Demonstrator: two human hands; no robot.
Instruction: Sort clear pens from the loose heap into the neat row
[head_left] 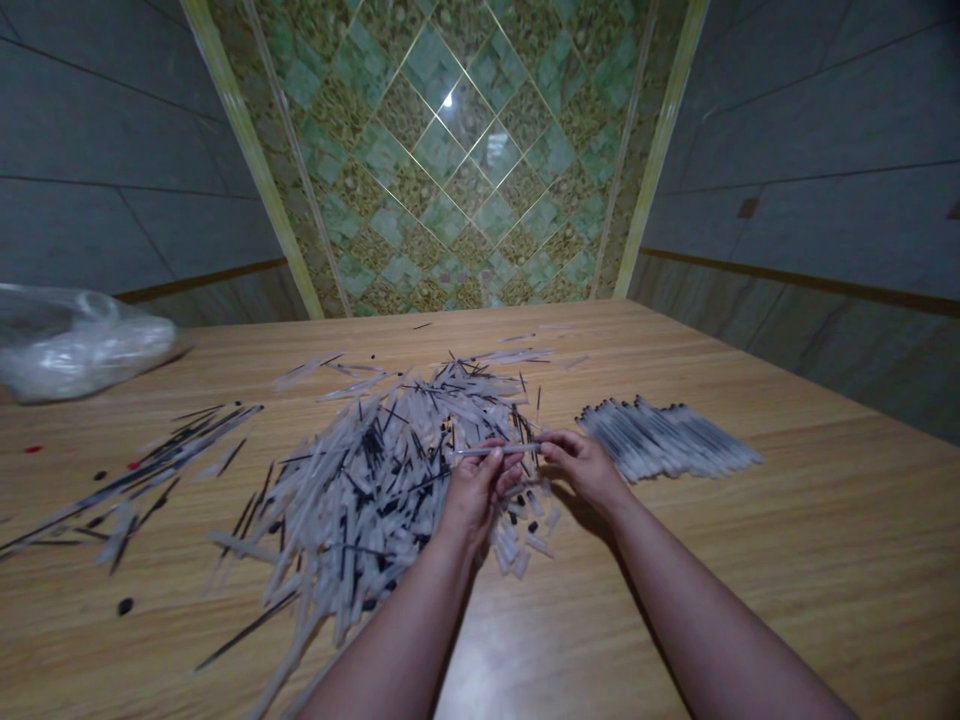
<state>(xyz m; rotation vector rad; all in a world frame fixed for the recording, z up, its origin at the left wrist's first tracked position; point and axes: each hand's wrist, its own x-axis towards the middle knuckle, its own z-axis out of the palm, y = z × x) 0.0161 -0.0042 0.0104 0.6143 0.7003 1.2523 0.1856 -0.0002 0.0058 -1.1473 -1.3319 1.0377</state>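
Clear pen tube [499,451] pinched at its ends by left hand [472,492] and right hand [581,462], above the tabletop [787,540] pile.

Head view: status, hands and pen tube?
Grips: left hand, right hand both shut on clear pen tube. Tube level over loose parts pile. Apart, right: pen stack.

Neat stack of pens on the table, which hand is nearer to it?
Right. Both hold one clear tube, but the right hand is just left of the stack of pens, apart from it; the left hand is farther left.
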